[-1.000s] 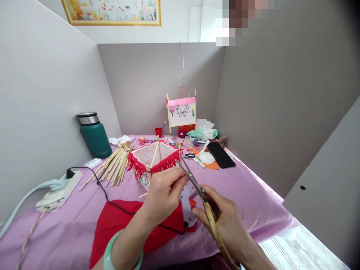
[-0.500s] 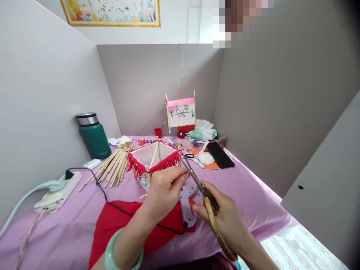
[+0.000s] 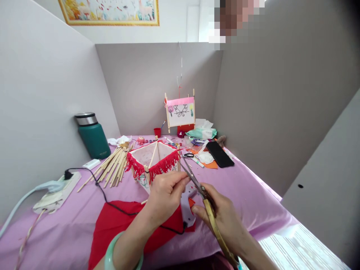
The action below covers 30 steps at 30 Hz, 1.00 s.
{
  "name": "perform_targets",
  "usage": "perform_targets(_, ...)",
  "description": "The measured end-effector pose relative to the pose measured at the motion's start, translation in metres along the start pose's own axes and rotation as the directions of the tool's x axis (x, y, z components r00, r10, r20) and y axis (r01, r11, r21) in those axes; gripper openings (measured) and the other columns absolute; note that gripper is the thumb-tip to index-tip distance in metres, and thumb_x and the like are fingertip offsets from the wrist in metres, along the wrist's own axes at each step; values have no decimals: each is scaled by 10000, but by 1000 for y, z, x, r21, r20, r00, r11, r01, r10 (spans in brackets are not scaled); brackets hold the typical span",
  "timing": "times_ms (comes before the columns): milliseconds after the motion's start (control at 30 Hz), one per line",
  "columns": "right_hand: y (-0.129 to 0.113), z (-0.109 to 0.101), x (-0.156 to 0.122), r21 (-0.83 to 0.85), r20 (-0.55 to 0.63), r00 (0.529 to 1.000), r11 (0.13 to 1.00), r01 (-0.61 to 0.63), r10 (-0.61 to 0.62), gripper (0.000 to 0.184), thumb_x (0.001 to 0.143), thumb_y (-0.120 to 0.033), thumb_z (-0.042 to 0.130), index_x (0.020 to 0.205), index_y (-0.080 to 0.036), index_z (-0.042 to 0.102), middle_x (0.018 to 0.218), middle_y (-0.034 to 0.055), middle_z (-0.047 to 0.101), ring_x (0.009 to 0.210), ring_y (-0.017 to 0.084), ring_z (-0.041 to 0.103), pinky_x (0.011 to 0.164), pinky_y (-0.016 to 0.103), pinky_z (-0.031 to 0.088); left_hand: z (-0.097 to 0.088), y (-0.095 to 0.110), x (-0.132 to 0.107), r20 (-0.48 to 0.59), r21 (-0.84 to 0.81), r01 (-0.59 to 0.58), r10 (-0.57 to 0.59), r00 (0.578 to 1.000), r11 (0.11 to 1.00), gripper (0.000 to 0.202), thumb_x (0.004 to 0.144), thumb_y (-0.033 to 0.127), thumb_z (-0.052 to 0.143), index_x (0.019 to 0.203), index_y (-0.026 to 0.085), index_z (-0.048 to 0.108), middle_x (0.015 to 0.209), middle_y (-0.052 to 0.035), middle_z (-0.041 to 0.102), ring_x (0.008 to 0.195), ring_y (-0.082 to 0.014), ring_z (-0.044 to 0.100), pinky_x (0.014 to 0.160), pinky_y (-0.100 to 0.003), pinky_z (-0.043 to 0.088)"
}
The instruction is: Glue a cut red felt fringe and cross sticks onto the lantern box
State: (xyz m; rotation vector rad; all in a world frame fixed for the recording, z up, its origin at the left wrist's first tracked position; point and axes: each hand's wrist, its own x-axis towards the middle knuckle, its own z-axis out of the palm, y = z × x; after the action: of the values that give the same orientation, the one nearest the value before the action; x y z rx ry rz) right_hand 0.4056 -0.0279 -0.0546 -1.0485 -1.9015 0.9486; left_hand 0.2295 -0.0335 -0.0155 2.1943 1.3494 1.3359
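Observation:
My right hand [image 3: 225, 215] is wrapped round scissors [image 3: 212, 219] with long dark blades and gold handles. The blades point up and left, slightly apart, and their tips are near the lantern's right corner. My left hand [image 3: 168, 193], a pale green bangle on its wrist, is closed in a pinch beside the blades; whatever it pinches is too small to make out. Behind it stands a lantern frame [image 3: 153, 157] of wooden sticks and white panels, its top edge trimmed with red fringe [image 3: 165, 162]. A lilac glue gun [image 3: 187, 210] lies under my hands on red cloth [image 3: 118, 228], partly hidden.
Wooden sticks [image 3: 115, 165] lie fanned out beside a green bottle [image 3: 94, 137]. A power strip [image 3: 57, 193] feeds a black cable across the cloth. At right are a black phone [image 3: 220, 154], a marker and paper scraps. A small decorated lantern [image 3: 180, 112] hangs at the back.
My left hand has shifted very slightly, still pinched by the blades. The scissors stay in my right hand at nearly the same place. The whole view has moved a little.

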Motion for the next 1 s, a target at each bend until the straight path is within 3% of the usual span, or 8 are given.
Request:
perform_targets(167,7,3,1,-13,-47,999,1000,19,-20,337,791,-378,646,1059,-187,573,671,-35,544,577,90,474,552,190,407,-2,0,3,-11,6,-7,8,1000,1000,228,904,189,466,741,144,618,620,-4,564,580,-96,519,568,-201,380)
perform_targets(467,10,5,1,-73,-99,994,997,40,-47,365,796,-402,641,1090,-199,568,725,-21,580,596,98,502,577,200,427,-1,2,3,-20,-5,14,-14,1000,1000,184,892,214,506,795,148,647,673,-13,616,615,-103,557,578,-190,405)
perform_targets(767,-1,-6,3,-119,-11,999,992,49,-51,495,770,-400,677,1214,-265,506,850,-23,600,691,113,540,659,224,457,-4,2,3,20,55,-29,28,999,998,271,897,184,458,658,140,579,592,-8,563,556,-94,508,539,-190,368)
perform_targets(1000,3,-3,2,-103,18,998,993,60,-58,467,786,-376,654,1200,-225,500,869,0,616,708,126,566,676,243,470,-2,2,3,83,57,-10,5,996,998,269,884,183,473,639,144,577,567,-1,548,537,-93,487,529,-191,359)
